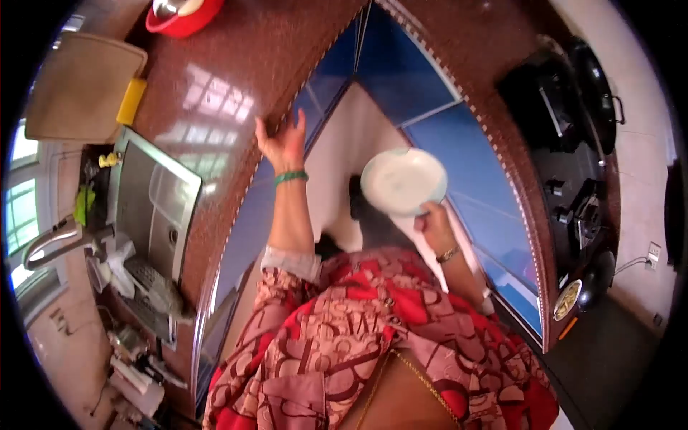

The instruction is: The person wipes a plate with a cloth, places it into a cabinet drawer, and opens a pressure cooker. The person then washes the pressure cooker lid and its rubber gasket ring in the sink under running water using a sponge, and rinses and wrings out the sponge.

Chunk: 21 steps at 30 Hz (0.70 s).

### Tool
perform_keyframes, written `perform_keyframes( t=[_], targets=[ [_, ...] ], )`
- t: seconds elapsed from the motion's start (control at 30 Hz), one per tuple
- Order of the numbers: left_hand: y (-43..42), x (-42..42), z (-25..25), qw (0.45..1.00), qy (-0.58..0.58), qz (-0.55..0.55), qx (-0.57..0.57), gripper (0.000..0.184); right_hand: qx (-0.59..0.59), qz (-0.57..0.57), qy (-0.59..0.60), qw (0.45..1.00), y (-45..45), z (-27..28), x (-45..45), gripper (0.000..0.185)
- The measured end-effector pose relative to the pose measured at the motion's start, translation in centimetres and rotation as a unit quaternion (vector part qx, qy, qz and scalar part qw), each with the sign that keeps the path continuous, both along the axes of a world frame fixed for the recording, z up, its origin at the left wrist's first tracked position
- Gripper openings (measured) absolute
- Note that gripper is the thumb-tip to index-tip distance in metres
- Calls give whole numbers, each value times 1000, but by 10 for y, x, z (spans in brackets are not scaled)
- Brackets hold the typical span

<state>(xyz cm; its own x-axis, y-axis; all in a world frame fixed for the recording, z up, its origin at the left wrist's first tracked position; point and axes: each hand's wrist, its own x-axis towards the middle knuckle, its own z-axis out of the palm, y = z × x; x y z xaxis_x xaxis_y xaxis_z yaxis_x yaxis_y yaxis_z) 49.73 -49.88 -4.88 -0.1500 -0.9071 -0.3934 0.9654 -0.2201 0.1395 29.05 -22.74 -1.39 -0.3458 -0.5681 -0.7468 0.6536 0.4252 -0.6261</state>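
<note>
Head view: right hand (436, 228) closed on the near rim of a pale plate (403, 182), held over the floor between the counters, beside blue cabinets (469, 154); forearm angled forward and inward. Left hand (284, 143) open, fingers spread, at the brown counter's (161, 86) edge, forearm extended forward. Clothing (322, 337) printed with letter-like shapes, wording not legible.
</note>
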Motion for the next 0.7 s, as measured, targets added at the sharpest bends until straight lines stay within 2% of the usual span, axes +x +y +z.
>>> perform_keyframes(
  t=[0.07,0.13,0.23,0.27,0.33,0.47,0.53,0.7],
  targets=[
    [0,-3,-2,1000,1,19,-7,49,8,11,-6,1000,10,-11,-12,22],
    [7,-6,1,999,-33,23,8,51,21,-28,-53,998,11,-15,-19,21],
    [20,-4,0,995,-73,-6,73,53,47,-69,-73,994,12,-21,-28,15],
    [28,-1,-2,996,-71,-44,35,52,56,-75,-88,992,14,-27,-31,13],
    [44,-6,7,989,-124,-54,67,57,71,-73,-64,993,14,-33,-32,13],
    [71,-6,9,974,-188,-92,92,47,50,-63,-40,996,11,-36,-39,12],
    [84,-4,4,965,-218,-117,83,36,32,-53,-21,998,12,-34,-37,12],
    [118,2,-4,943,-289,-128,103,30,22,-52,17,998,19,-43,-38,13]
  ],
)
